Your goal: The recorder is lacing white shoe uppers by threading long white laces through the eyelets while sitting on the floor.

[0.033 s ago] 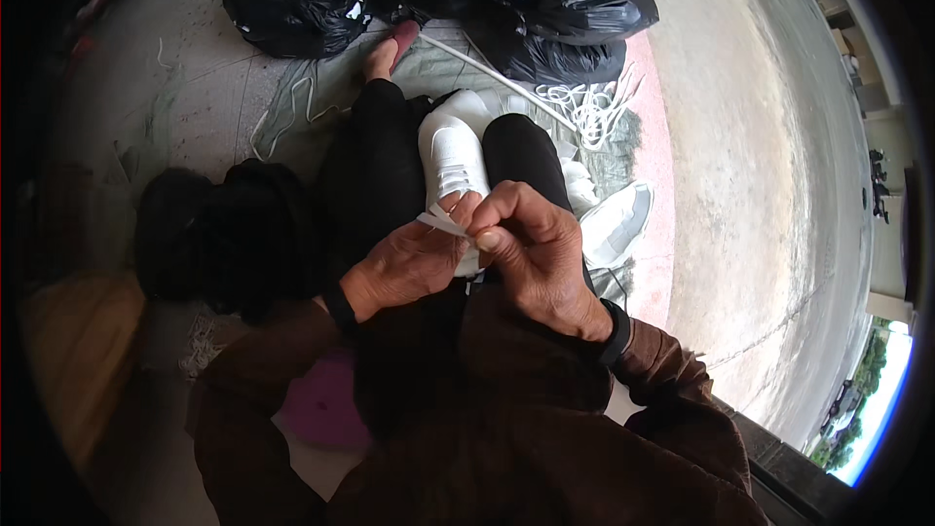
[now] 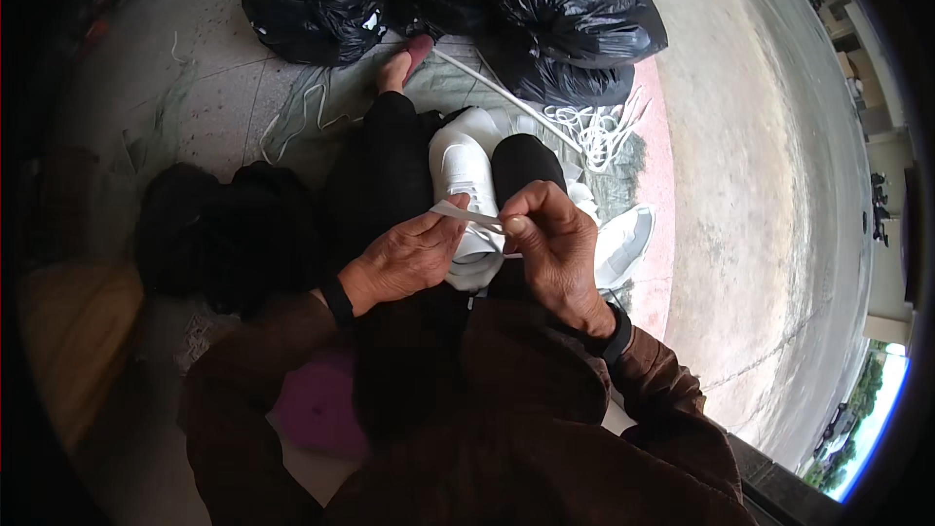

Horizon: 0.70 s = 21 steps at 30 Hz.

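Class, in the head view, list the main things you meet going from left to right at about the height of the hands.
Dark bundle → left hand → white shoe between the legs → right hand → white shoe beside the legs → grey ground

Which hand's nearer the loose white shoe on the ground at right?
Right. The right hand is just left of the loose white shoe in the picture; the left hand is farther left, across the lap.
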Tool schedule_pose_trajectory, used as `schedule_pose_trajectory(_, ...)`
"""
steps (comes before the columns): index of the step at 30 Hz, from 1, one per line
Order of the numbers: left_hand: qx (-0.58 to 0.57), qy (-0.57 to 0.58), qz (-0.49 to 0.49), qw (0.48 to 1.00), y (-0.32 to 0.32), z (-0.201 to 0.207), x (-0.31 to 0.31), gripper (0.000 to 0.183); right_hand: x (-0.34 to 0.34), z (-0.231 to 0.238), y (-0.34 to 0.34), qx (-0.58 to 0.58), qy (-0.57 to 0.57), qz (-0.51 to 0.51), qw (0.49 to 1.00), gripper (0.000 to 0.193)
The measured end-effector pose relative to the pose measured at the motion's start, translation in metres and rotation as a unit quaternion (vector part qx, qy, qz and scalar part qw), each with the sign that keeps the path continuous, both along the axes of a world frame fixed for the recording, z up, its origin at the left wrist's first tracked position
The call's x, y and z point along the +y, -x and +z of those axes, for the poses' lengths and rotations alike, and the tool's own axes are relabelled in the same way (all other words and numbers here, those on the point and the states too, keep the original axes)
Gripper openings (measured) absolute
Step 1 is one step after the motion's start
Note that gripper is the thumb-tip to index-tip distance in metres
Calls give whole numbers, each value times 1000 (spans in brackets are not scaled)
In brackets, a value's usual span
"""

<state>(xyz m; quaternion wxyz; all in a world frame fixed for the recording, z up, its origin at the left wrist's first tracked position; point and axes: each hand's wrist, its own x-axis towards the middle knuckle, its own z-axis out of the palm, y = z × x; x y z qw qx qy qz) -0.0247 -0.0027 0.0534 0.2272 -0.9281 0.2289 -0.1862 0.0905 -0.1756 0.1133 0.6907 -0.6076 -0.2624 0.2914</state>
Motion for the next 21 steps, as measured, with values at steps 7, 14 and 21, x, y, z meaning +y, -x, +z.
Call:
schedule_pose_trajectory(7,399,594,284,639,20,23,-25,16,-30,-73,1,-334,171,43,926,8)
schedule_pose_trajectory(14,346,916,167,116,42,2,-24,38,-25,-62,27,-458,87,149,872,17)
schedule_pose_trajectory(21,272,928,198,163,33,-28,-26,19,-11,-63,41,-437,72,126,888,19)
